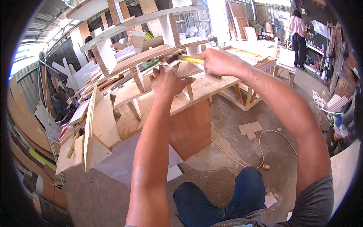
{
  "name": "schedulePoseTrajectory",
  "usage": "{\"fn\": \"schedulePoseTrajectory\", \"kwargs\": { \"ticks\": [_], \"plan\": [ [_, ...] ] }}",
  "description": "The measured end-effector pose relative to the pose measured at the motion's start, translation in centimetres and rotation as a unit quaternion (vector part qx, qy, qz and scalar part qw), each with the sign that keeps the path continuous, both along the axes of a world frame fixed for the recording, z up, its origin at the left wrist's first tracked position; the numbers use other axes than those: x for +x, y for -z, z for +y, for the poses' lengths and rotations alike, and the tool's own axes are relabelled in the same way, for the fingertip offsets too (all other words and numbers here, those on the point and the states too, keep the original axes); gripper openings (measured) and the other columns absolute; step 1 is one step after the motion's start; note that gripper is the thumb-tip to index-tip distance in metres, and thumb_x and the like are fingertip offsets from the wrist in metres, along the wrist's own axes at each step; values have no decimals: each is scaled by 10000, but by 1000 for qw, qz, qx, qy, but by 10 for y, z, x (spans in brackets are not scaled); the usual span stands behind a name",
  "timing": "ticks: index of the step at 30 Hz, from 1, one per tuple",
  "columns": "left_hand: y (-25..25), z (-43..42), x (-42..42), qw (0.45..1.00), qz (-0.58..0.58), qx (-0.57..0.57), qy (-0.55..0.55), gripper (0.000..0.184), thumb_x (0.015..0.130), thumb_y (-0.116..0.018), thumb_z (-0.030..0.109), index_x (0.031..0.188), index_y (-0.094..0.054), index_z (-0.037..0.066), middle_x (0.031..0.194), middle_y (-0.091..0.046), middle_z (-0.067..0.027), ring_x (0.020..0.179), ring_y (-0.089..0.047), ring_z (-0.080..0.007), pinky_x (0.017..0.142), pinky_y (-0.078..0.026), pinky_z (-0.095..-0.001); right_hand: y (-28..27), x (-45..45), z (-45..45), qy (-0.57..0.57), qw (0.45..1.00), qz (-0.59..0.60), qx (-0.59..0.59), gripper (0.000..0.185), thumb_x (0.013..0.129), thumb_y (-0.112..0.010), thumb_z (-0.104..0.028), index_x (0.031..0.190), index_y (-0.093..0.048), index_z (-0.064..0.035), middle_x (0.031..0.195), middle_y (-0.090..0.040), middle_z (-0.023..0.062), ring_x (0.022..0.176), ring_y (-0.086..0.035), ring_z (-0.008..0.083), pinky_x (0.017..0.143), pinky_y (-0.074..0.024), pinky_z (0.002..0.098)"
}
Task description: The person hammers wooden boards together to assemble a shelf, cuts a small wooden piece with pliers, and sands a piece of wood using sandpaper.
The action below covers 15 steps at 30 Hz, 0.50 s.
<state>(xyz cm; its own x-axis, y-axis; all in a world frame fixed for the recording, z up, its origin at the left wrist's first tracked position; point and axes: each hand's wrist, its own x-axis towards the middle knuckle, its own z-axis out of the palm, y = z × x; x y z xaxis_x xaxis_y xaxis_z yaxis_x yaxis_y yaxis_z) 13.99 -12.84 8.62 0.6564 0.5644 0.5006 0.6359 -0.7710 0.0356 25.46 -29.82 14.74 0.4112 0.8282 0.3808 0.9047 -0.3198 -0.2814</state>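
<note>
Daylight, strong; rear opening (222, 19) burnt out to white; second glare at the left-hand opening (30, 52); bench (223, 81) well lit, shade beneath; sheen on right forearm (280, 89); hammer head (172, 58) dark, detail soft; concrete floor (223, 159) duller, to my eye; far shelving (315, 49) indistinct; head view: lines bowed towards the edges, corners black.

woodworking workshop: corrugated metal roof (48, 19); concrete floor (227, 125) scattered with wood offcuts (250, 128); timber-framed worktable (239, 94); yellow-handled hammer (191, 59); boards (236, 19) leaning at the back; bare-wood framework (151, 55) of planks and uprights.
</note>
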Motion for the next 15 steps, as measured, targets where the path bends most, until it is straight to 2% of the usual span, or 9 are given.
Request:
{"fn": "schedulePoseTrajectory", "kwargs": {
  "ticks": [1,4,6,8,9,11,14,15],
  "plan": [
    [0,1,0,1000,1,-5,1,1040,772,-688,868,1585,-532,238,1675,-371,-246,1562,-323,-457,1240,-328,-562,-1,0,0,-4,1000,13,15,481,1063,-498,-160,1528,-607,-220,828,-739,146,717,-707,190,744,-584,391],
    [0,2,0,1000,2,-11,1,1036,773,-683,872,1582,-537,242,1677,-369,-242,1562,-324,-456,1238,-330,-562,12,8,8,-10,997,-81,-4,484,1058,-490,-154,1524,-610,-203,808,-731,137,714,-706,188,739,-585,390],
    [1,3,1,1000,0,-4,1,1032,775,-679,875,1582,-538,246,1678,-368,-242,1564,-322,-458,1235,-334,-560,1,1,-1,-4,999,-35,-21,482,1057,-488,-161,1521,-614,-198,804,-731,133,725,-713,196,748,-586,399],
    [-1,5,1,1000,11,-6,6,1040,764,-680,887,1581,-538,260,1682,-343,-252,1559,-310,-492,1196,-393,-592,-5,-6,-6,1,1000,-12,5,486,1060,-489,-165,1530,-604,-206,781,-725,120,716,-708,203,747,-585,404],
    [-1,6,1,1000,16,-8,7,1044,759,-681,894,1581,-537,267,1684,-331,-257,1557,-305,-508,1176,-422,-608,3,2,-1,-1,999,-40,3,490,1060,-490,-166,1536,-597,-211,783,-727,121,707,-702,200,740,-584,401],
    [1,2,-1,1000,-6,-1,8,1044,767,-682,882,1587,-531,253,1679,-355,-252,1562,-316,-476,1212,-370,-574,23,24,14,-5,996,-94,1,497,1061,-493,-169,1547,-583,-220,788,-731,121,689,-689,193,726,-581,393],
    [0,1,-1,1000,0,-8,8,1050,768,-689,874,1591,-525,243,1675,-367,-251,1562,-325,-463,1230,-344,-559,-7,-12,-9,29,998,-11,-55,499,1071,-481,-170,1559,-567,-233,839,-752,134,708,-699,187,731,-585,389],
    [-1,2,-1,1000,6,-15,6,1053,766,-692,872,1592,-524,242,1675,-367,-251,1560,-327,-464,1229,-344,-560,-5,-12,-9,24,999,2,-27,499,1072,-481,-167,1559,-568,-232,847,-755,138,708,-699,188,732,-586,391]
  ]
}}
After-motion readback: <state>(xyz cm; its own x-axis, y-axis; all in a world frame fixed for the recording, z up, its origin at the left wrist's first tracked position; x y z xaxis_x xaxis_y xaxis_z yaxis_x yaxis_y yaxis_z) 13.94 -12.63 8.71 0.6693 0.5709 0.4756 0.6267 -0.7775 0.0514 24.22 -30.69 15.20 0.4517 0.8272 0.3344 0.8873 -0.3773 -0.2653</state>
